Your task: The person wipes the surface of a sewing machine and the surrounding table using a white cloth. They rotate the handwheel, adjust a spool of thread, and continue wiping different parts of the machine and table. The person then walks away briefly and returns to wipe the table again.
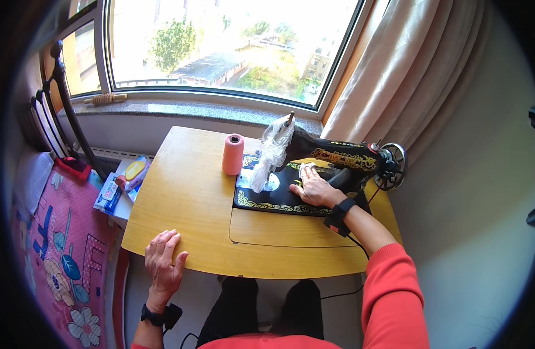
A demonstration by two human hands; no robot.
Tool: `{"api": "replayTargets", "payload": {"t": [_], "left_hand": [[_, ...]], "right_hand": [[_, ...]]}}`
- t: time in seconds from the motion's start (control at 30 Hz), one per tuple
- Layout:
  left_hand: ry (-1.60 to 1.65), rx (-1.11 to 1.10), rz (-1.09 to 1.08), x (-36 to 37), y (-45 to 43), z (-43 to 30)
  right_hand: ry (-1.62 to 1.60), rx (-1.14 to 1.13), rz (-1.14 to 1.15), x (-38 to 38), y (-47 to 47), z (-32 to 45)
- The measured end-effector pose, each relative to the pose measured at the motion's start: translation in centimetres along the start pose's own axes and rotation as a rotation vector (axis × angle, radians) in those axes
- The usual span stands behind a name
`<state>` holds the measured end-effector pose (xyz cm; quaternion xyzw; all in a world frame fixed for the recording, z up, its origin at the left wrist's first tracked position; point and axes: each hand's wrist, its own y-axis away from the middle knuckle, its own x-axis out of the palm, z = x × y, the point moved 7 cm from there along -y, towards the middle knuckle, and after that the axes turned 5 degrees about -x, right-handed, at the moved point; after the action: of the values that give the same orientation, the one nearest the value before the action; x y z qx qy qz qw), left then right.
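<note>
My right hand (pixel 314 188) presses a white cloth or tissue (pixel 307 167) onto the black bed of a sewing machine (pixel 343 155), under its arm. Gold ornament decorates the bed and arm, and a metal handwheel (pixel 390 166) is at the right end. Crumpled clear plastic (pixel 271 152) covers the needle end. A cone of pink thread (pixel 233 154) stands upright on the wooden table (pixel 184 187), just left of the machine. My left hand (pixel 165 261) rests at the table's front left edge, fingers a little apart, holding nothing.
A granite windowsill (pixel 175 109) with a wooden roller (pixel 106 99) runs behind the table. Wipe packs (pixel 110 192) lie at the left, beside a bed with a pink cover (pixel 71 253). A pale curtain (pixel 389 74) hangs behind the machine. Cables run from both wrists.
</note>
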<state>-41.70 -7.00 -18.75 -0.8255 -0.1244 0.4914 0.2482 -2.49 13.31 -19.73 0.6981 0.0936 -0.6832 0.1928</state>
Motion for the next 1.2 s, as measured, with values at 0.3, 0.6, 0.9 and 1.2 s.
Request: {"api": "replayTargets", "payload": {"t": [0.3, 0.6, 0.9, 1.2], "left_hand": [[-0.037, -0.002, -0.055, 0.2, 0.1, -0.2], [-0.024, -0.019, -0.026, 0.1, 0.1, -0.1], [-0.033, 0.003, -0.059, 0.2, 0.0, -0.2], [-0.038, -0.002, -0.040, 0.2, 0.0, -0.1]], "right_hand": [[-0.060, -0.184, 0.073, 0.6, 10.7, 5.0], [-0.017, 0.120, 0.102, -0.9, -0.9, -1.3], [-0.080, -0.339, 0.062, 0.2, 9.6, 7.5], [-0.050, -0.189, 0.060, -1.3, -0.8, 5.2]]}}
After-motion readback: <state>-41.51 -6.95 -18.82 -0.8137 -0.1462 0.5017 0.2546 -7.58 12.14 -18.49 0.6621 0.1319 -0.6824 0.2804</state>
